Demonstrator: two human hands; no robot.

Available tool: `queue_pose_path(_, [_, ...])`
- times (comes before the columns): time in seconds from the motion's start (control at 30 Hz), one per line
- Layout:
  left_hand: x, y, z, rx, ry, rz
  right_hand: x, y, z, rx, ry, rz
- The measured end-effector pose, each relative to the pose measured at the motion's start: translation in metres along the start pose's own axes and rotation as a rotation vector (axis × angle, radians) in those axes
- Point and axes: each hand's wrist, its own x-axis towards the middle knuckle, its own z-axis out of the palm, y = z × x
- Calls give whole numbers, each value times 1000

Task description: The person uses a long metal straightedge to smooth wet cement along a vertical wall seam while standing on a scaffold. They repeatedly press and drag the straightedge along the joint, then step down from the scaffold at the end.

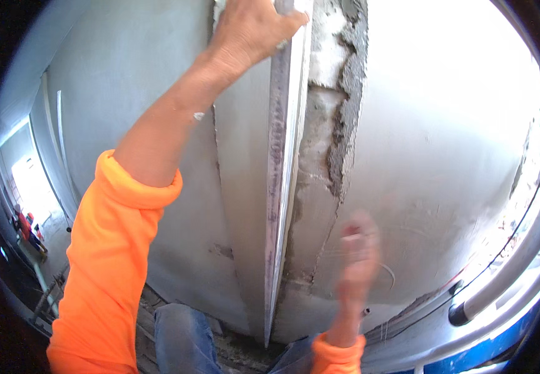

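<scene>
My left hand is raised high and grips the top of a long metal straightedge that stands upright against a wall corner. The straightedge runs from the top of the view down to near my knees. My right hand is lower, blurred, fingers loosely apart, close to the plastered wall face to the right of the straightedge and holding nothing I can make out. Between the straightedge and that wall, rough mortar and bare block show along the corner. Both my sleeves are orange.
A smooth grey wall lies to the left of the corner. Far left, a person in orange stands by a bright doorway. A grey pipe and a blue-edged frame lie at the lower right. My jeans-clad knee is at the bottom.
</scene>
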Motion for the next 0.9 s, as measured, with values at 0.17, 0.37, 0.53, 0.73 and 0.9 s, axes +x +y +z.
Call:
queue_pose_path(0.17, [4, 0, 1, -47, -98, -39, -97, 64, 87, -288, -71, 103])
queue_pose_path(0.37, [13, 3, 0, -82, -103, -127, -124, 93, 99, -440, -122, 163])
queue_pose_path(0.53, [13, 6, -7, -85, -181, -142, -131, 107, 110, -458, -118, 219])
queue_pose_path(0.73, [8, 3, 1, -114, -138, -171, -135, 118, 117, -523, -68, 133])
queue_pose_path(0.9, [9, -2, 12, -84, -156, -161, -135, 122, 122, -465, -35, 107])
